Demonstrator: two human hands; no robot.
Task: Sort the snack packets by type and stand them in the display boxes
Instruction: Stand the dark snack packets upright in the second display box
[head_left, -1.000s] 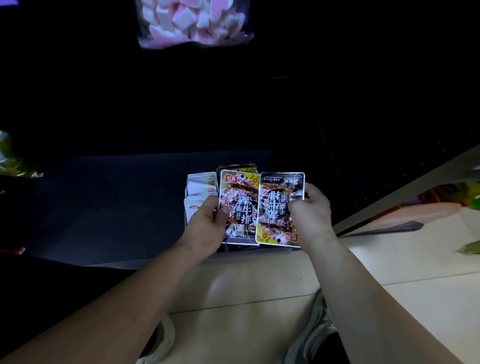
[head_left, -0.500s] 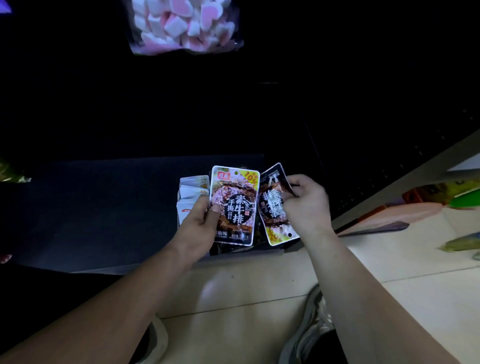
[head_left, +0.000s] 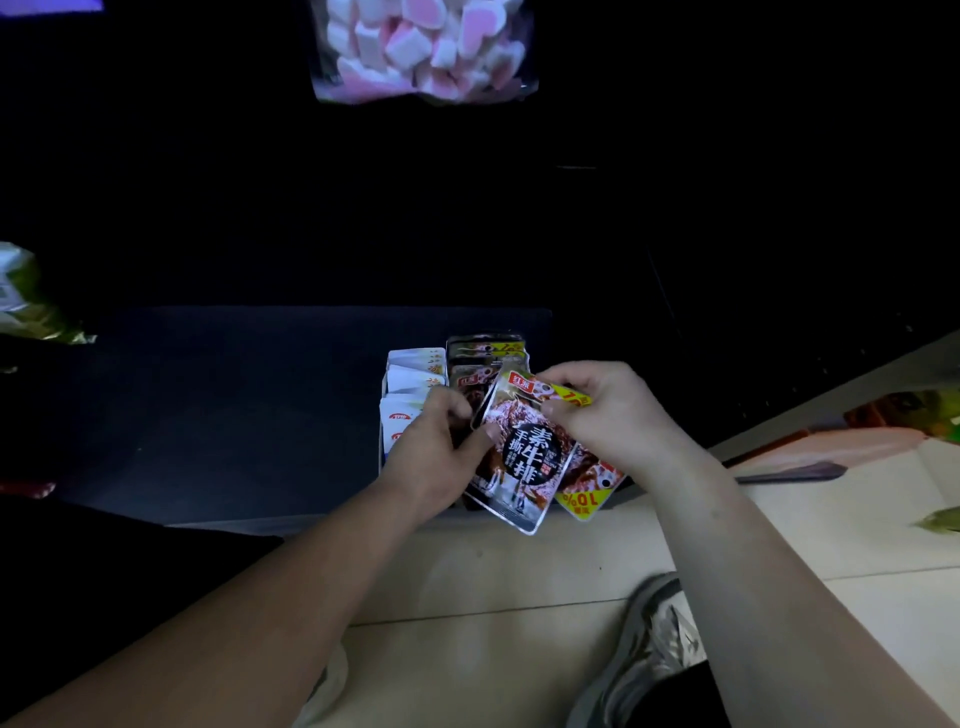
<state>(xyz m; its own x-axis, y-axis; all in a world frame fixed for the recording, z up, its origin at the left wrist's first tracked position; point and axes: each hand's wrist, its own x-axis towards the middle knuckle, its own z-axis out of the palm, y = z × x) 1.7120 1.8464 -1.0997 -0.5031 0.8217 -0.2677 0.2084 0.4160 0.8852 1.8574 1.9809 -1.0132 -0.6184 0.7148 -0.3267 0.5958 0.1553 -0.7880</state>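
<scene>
- While your left hand (head_left: 436, 457) pinches the front packet (head_left: 524, 462) by its edge and your right hand (head_left: 608, 415) pinches its top, flip the inverted packet (head_left: 589, 499) upright.
- Slot both into the dark row (head_left: 485, 351).

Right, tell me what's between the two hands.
In the head view, a dark snack packet fills the gap: the left hand holds its left edge, and the right hand pinches its top.
</scene>
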